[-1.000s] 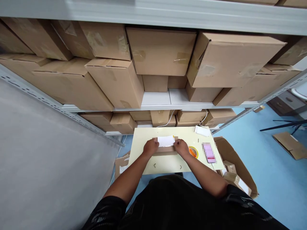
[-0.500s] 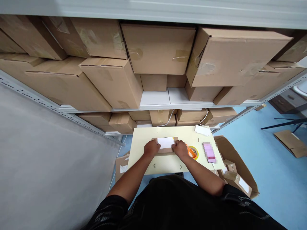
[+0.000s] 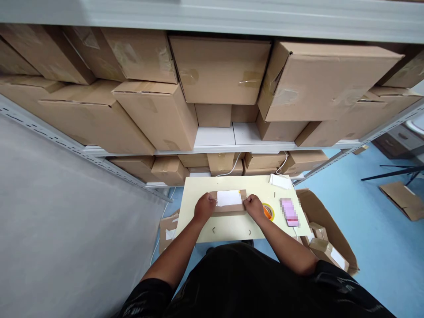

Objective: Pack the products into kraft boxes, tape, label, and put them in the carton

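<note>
A small flat cardboard box (image 3: 228,207) with a white label (image 3: 229,197) on top lies on a pale yellow table (image 3: 225,232). My left hand (image 3: 204,207) grips the box's left end with curled fingers. At the box's right end, my right hand (image 3: 255,206) holds it the same way. Just right of my right hand lies an orange and yellow tape roll (image 3: 267,211), partly hidden by it.
A pink phone (image 3: 289,211) lies on the table's right side, a white paper stack (image 3: 279,180) at its back right. An open carton of small boxes (image 3: 326,247) stands on the blue floor to the right. Metal shelves packed with cardboard boxes (image 3: 221,70) rise behind. A grey wall is left.
Both hands have slid outward from the label's edges to the two ends of the box. The box has stayed in place.
</note>
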{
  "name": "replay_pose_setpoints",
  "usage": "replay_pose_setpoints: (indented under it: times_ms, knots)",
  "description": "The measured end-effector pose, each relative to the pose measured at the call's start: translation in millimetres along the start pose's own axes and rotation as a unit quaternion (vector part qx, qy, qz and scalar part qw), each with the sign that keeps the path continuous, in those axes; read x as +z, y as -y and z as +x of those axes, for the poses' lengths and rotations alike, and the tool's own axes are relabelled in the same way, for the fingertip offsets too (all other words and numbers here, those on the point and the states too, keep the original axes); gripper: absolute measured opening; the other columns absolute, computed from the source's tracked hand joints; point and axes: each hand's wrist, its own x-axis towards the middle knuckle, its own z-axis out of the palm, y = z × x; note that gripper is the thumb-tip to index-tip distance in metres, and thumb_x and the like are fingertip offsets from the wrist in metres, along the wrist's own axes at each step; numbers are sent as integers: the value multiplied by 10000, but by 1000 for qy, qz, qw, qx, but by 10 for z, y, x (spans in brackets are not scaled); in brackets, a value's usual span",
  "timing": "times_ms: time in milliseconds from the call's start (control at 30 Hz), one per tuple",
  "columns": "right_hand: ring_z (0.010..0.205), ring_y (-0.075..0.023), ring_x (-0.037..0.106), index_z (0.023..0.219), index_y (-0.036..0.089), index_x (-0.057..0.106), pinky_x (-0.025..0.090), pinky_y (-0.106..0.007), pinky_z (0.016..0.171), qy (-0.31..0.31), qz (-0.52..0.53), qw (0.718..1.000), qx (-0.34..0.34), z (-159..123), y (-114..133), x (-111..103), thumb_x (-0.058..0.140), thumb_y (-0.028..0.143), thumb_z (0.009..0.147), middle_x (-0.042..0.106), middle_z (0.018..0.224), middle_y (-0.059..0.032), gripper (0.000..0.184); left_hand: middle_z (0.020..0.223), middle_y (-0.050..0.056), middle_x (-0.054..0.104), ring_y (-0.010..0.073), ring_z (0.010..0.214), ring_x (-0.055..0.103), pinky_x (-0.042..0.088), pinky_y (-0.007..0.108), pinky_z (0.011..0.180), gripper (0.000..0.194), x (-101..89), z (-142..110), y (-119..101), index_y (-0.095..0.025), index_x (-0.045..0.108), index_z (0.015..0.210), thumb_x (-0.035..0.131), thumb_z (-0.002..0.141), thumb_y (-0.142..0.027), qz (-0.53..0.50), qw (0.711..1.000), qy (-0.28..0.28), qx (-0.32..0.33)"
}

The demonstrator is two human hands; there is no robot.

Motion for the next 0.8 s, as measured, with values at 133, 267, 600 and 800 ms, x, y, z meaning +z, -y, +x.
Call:
replay_pose_setpoints:
  times_ms: [133, 267, 600, 800]
  knots:
    - [1045, -244, 577, 1136, 189, 713, 469, -327, 890, -36, -60, 991, -117, 20, -28, -3, 547, 273, 899, 618, 1125, -98, 301, 1139, 100, 631, 253, 1114, 604, 505, 344, 950, 244, -14, -40, 71, -205, 686, 1111, 549, 909, -228, 9, 994, -24, 106]
    - [1130, -282, 513, 1365, 211, 662, 427, -373, 998, 3, -148, 968, -203, 70, 48, 31, 530, 254, 932, 588, 1150, -114, 455, 1215, 111, 610, 261, 1163, 573, 478, 386, 1054, 414, 14, -20, 40, -205, 657, 1339, 504, 954, -220, 22, 984, 5, 179]
    - [1146, -301, 515, 1363, 210, 664, 419, -393, 1022, 27, -165, 969, -184, 104, 95, 71, 549, 254, 924, 598, 1174, -134, 456, 1170, 119, 625, 287, 1122, 565, 500, 424, 1030, 366, 81, -1, 45, -208, 720, 1249, 540, 931, -206, 25, 988, 17, 149]
    - [1088, -265, 639, 1389, 151, 626, 498, -383, 992, 0, 45, 999, -22, 28, -207, 38, 517, 371, 922, 624, 1287, -157, 528, 1335, 136, 580, 253, 1180, 613, 516, 393, 1037, 425, 120, -133, 380, -192, 614, 1361, 553, 954, -298, -92, 994, -29, 44]
